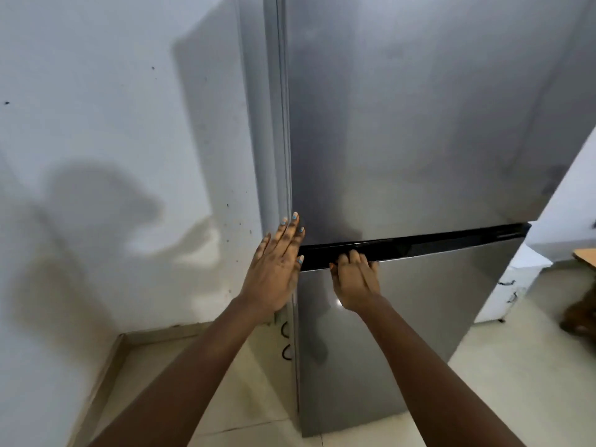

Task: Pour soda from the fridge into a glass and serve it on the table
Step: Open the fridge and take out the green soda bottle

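Note:
A tall silver fridge (419, 124) fills the view, with an upper door and a lower door (403, 317) split by a black handle strip (419, 245). Both doors look closed. My left hand (274, 269) lies flat with fingers spread against the fridge's left front edge, level with the strip. My right hand (354, 279) hooks its fingers into the black strip at the top of the lower door, near its left end. No soda or glass is in view.
A white wall (113, 140) stands close on the fridge's left. Pale floor tiles (516, 382) run below. To the right are a white cabinet (512, 285) and the corner of a wooden table (585, 256). A black cord (285, 340) hangs beside the fridge.

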